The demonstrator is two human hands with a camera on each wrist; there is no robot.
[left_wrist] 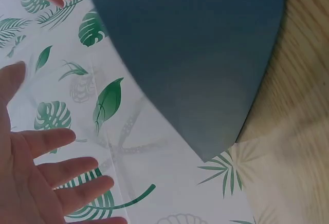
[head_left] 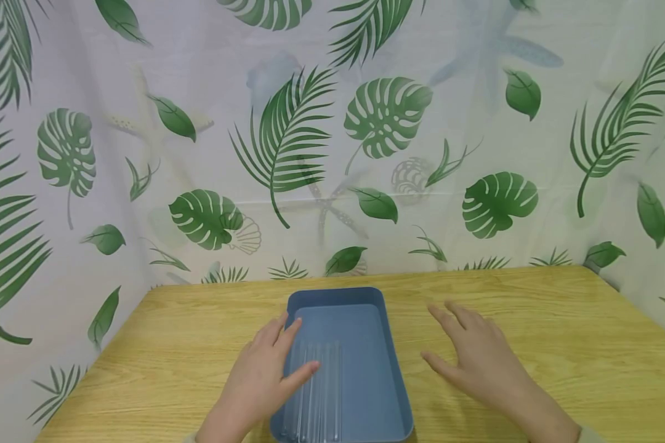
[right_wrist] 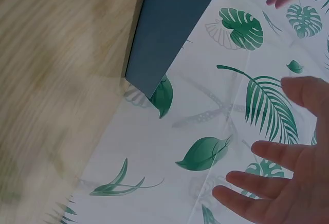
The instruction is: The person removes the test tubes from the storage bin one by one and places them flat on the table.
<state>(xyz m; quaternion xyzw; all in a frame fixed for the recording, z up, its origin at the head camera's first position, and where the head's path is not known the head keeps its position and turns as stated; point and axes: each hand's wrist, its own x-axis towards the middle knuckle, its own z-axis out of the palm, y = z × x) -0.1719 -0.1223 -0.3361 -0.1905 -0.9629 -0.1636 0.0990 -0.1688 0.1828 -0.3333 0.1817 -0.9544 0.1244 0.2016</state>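
while both hands hover apart w/ fingers loosely spread & nothing gripped, the blue tray (head_left: 368, 369) sits b/w them on the wood-grain worktop (head_left: 532, 332), long sides running away from the person. l hand (head_left: 260, 375) is over the tray's l edge, thumb above the clear tubes (head_left: 332, 394) as seen in the head view; l wrist view shows a gap b/w its fingers & the tray's side. tubes lie side by side, lengthwise, in the l part of the tray twd the near end, partly hidden by that hand; exact no. hard to tell. r hand (head_left: 479, 354) is off to the tray's r, above the worktop, fingers pointing fwd & a bit l, apart from the tray. pale sleeve (head_left: 590, 435) shows at the r wrist, btm edge. behind, white cloth (head_left: 399, 246) w/ green leaf prints, plus faint starfish & shells, runs along the worktop's far edge.
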